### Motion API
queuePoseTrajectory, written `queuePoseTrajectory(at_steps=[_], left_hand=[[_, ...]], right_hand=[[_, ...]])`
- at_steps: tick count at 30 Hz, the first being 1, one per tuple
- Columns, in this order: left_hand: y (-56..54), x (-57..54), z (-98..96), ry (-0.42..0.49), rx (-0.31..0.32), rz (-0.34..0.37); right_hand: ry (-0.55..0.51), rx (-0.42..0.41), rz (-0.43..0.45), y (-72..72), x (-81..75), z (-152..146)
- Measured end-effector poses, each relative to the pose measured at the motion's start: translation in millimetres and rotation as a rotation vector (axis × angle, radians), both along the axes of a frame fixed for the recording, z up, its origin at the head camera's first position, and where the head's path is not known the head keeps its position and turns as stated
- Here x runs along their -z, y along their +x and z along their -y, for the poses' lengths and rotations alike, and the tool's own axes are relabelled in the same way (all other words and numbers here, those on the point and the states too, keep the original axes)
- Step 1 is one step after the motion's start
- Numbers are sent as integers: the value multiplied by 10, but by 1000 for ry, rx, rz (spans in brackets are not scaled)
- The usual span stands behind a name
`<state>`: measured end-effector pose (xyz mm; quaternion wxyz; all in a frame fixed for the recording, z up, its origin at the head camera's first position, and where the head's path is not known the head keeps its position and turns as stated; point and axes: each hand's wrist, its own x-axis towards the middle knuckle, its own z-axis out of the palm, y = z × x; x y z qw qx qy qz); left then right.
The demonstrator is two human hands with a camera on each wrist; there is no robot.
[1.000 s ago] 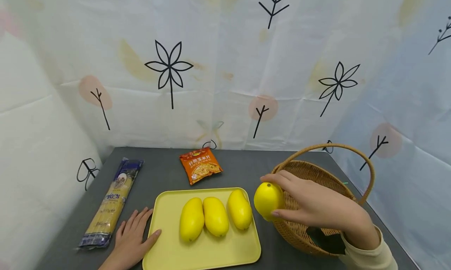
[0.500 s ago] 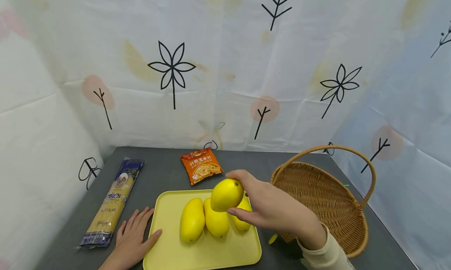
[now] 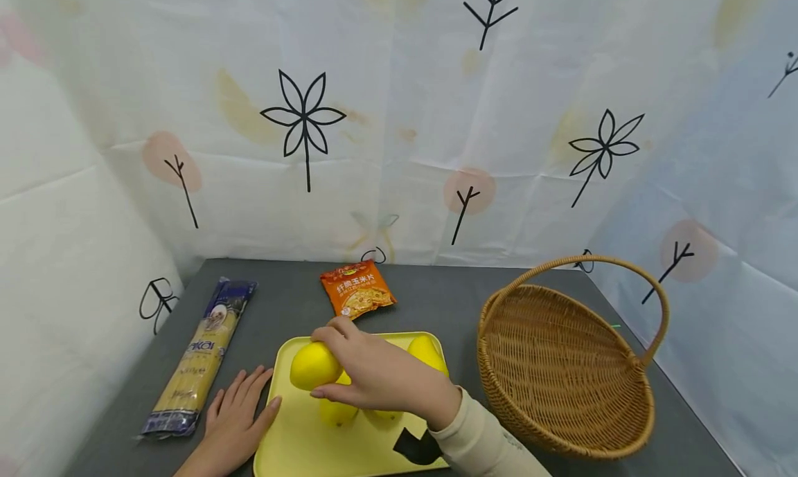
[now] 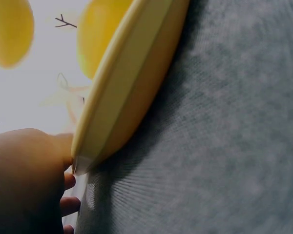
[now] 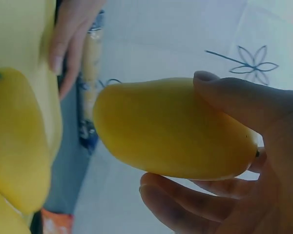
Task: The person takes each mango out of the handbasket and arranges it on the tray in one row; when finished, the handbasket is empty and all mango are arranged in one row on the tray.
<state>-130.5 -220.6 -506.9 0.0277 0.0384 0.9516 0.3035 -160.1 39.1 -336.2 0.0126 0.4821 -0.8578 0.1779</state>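
My right hand [image 3: 380, 376] holds a yellow mango [image 3: 314, 367] over the left part of the yellow tray [image 3: 283, 439]. Thumb and fingers wrap the mango [image 5: 171, 131] from both sides in the right wrist view, clear of the other fruit. On the tray lie three more mangoes; one mango [image 3: 427, 352] shows behind my wrist, while another mango [image 3: 339, 411] is mostly hidden under my hand. Flat on the table at the tray's left side, my left hand [image 3: 233, 421] has its fingers extended and its thumb touching the rim.
A wicker basket [image 3: 564, 366] with a tall handle stands tilted at the right, its inside bare. Behind the tray lies an orange snack packet [image 3: 358, 288]. A long pack of pasta [image 3: 199, 359] rests on the left of the dark table [image 3: 280, 297]. Patterned cloth walls enclose the table.
The right hand has carried the mango leftward from the basket, across to the tray's left part. The left hand stays at the tray's edge.
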Motion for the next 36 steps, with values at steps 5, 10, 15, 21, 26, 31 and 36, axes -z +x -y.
queuePoseTrajectory(at_steps=[5,10,15,21,26,31,36], left_hand=[[5,-33,-3,31,9,24],[19,-39,10,36,22,17],[36,-30,31,38,31,1],[34,-13,42,4,33,-32],[25,-8,43,-17,36,-23],[15,-9,60,-15,34,-28],[16,-5,62,-17,25,-46]], right_hand=[[107,46,-12,-142,220,224],[234,128,-115,-241,400,415],[363,192,-276,-268,581,601],[446,200,-388,-220,711,693],[486,217,-332,-126,749,695],[532,194,-319,-29,798,679],[519,145,-366,44,818,663]])
